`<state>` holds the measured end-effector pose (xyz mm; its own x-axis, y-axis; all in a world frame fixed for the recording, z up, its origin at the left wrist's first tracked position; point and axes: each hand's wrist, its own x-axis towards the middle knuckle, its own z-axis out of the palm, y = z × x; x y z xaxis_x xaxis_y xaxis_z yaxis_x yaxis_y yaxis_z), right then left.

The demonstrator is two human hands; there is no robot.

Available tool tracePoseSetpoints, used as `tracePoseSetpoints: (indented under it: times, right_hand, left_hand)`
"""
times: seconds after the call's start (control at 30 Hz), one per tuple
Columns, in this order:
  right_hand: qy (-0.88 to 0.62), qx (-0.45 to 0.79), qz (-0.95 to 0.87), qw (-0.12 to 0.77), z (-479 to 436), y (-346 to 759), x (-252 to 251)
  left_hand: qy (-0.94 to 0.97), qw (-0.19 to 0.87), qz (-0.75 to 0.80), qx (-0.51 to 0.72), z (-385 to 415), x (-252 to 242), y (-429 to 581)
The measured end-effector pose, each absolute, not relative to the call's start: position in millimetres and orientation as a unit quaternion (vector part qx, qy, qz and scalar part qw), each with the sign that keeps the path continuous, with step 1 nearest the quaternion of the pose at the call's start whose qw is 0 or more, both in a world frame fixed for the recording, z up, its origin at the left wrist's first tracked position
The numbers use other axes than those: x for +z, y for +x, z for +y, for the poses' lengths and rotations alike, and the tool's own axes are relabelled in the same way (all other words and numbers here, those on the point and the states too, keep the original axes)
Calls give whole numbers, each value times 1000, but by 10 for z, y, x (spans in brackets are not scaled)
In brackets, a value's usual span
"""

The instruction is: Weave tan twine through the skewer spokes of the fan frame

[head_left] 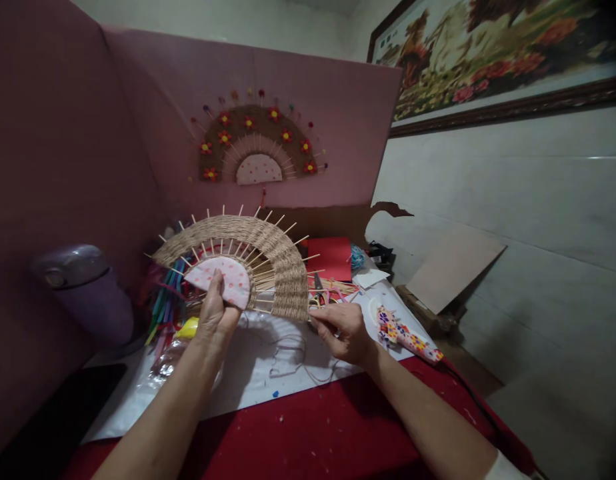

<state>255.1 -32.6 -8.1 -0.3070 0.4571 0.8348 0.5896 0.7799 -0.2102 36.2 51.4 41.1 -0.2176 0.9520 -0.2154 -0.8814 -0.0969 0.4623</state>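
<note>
A half-round fan [291, 267] of brown twine is woven over thin wooden sticks that fan out past its outer edge. At its centre is a pale pink half-circle [233, 277] with small reddish dots. My left hand [219, 310] grips this half-circle, thumb on the front and fingers hidden behind. My right hand [341, 330] is closed in a pinch at the lower right corner of the woven band, apparently on the twine's working end. Loose twine [303, 360] trails in loops over the white sheet [248, 380] below.
A finished fan with red flowers [258, 120] hangs on the pink board [338, 100]. Scissors [318, 293], a red sheet [331, 259], blue yarn [357, 257] and a flower-patterned glue gun [405, 337] lie behind and right. A purple bottle [95, 300] and coloured pipe cleaners [163, 307] stand left.
</note>
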Motion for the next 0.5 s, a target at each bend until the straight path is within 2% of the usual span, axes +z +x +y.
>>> tracePoseSetpoints:
  times: [0.23,0.5]
  right_hand:
    - [-346,-9,-775,529,-355,2542,-51]
    - [-381,215,-664,607,-358,2531,-64]
  left_hand:
    - [60,625,252,736,528,390,313]
    - [43,636,245,731,539,386,297]
